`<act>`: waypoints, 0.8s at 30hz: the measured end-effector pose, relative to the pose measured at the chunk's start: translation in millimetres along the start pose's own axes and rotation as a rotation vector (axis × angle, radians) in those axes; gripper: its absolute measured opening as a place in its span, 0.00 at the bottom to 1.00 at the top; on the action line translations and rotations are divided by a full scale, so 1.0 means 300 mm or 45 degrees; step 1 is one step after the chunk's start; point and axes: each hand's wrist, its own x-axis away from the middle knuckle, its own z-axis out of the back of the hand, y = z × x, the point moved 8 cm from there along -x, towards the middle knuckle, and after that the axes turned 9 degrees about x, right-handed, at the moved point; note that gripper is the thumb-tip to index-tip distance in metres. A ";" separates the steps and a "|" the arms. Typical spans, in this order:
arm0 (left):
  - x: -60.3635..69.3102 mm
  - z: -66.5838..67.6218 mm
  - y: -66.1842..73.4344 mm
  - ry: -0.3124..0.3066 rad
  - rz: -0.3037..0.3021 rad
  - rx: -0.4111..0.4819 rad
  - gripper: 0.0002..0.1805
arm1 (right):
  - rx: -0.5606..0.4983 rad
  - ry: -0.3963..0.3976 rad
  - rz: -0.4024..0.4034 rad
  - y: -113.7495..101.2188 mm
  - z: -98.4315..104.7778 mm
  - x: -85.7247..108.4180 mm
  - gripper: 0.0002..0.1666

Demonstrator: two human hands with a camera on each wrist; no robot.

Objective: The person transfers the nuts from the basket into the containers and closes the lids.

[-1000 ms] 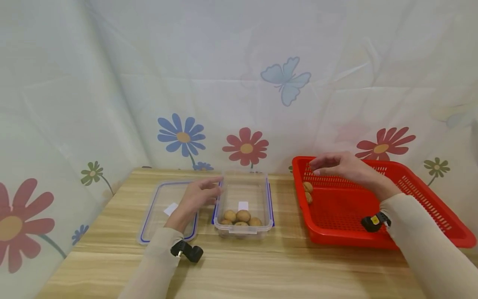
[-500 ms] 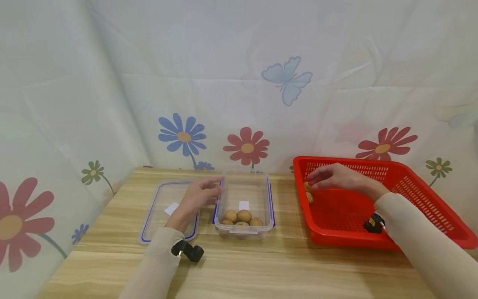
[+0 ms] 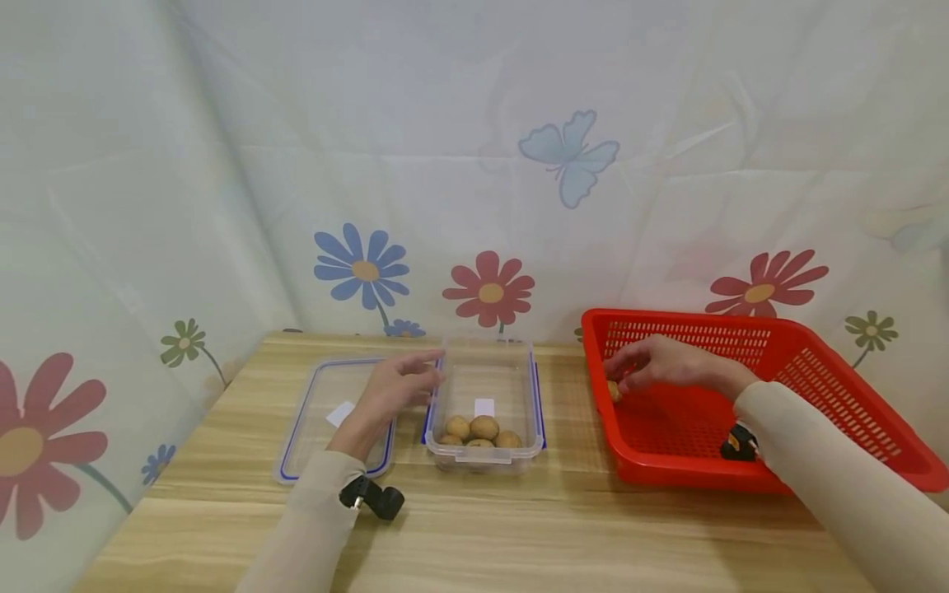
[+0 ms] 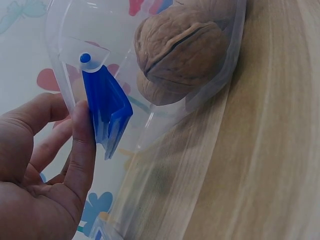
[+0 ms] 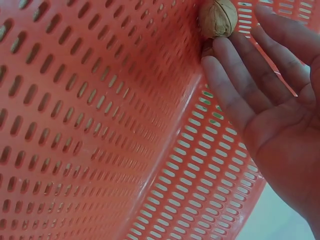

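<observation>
A clear container (image 3: 485, 379) with blue side latches holds several walnuts (image 3: 484, 427) near its front. At its left rim, my left hand (image 3: 389, 391) grips the edge; the left wrist view shows thumb and finger beside a blue latch (image 4: 106, 107), with walnuts (image 4: 182, 47) behind the clear wall. My right hand (image 3: 667, 362) is inside the red basket (image 3: 697, 469), at its left end. In the right wrist view its long fingers reach out nearly straight, fingertips against a walnut (image 5: 218, 18) by the basket wall. A second walnut there is mostly hidden.
A clear lid with a blue seal (image 3: 296, 428) lies left of the container, partly under the left forearm. The wooden table (image 3: 519, 527) extends in front, and a flower-patterned curtain (image 3: 415, 189) hangs behind its back edge.
My right hand has come down and slightly left into the basket, onto the walnuts at its left end. My left hand and the container have stayed in place.
</observation>
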 end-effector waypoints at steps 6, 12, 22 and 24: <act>0.001 0.000 0.005 -0.005 -0.002 0.010 0.27 | 0.035 -0.042 0.018 0.011 -0.008 -0.005 0.24; 0.004 -0.002 0.009 -0.006 -0.001 0.021 0.27 | 0.098 -0.131 0.138 0.016 -0.026 -0.005 0.22; -0.006 0.003 0.000 0.000 -0.001 0.003 0.26 | 0.092 -0.095 0.019 0.001 -0.043 -0.015 0.21; -0.007 0.003 -0.002 0.002 0.002 -0.001 0.26 | 0.083 -0.083 0.014 -0.004 -0.042 -0.016 0.20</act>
